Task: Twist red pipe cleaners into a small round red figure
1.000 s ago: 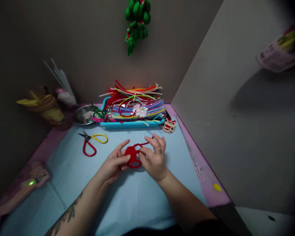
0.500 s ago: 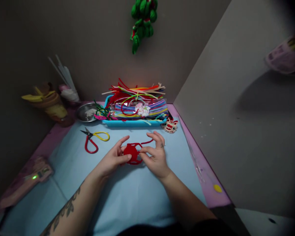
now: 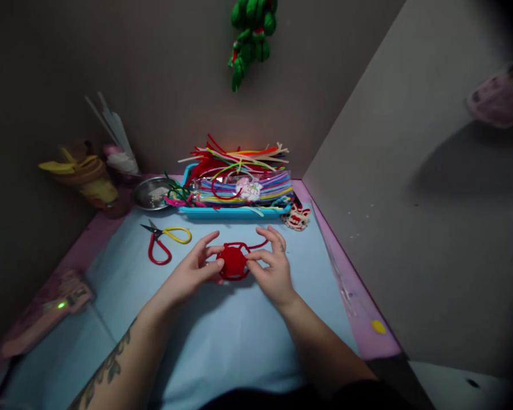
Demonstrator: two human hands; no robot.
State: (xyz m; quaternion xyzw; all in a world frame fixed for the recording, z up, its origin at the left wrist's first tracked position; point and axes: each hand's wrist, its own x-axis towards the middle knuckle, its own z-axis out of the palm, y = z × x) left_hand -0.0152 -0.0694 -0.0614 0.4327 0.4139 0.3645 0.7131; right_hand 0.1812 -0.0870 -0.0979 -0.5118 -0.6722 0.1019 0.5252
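A round red piece [image 3: 233, 262] with a solid middle and a looped rim is held up between my hands, over the light blue cloth. My left hand [image 3: 200, 263] grips its left edge between thumb and fingers. On the other side, my right hand [image 3: 270, 263] pinches the right rim with thumb and index finger, its other fingers raised. A loose red strand [image 3: 257, 245] runs from the top of the piece to the raised fingers of my right hand.
Scissors [image 3: 159, 244] lie left of my hands. Behind are a blue tray [image 3: 235, 214] of coloured stems, a metal bowl [image 3: 140, 196] and a small lion-like face [image 3: 297, 218]. A pink glue gun [image 3: 47, 319] lies at the left, a yellow disc [image 3: 378, 327] at the right.
My left thumb has shifted from the middle of the red piece to its left edge, so more of the solid centre shows. My right hand still pinches the right rim.
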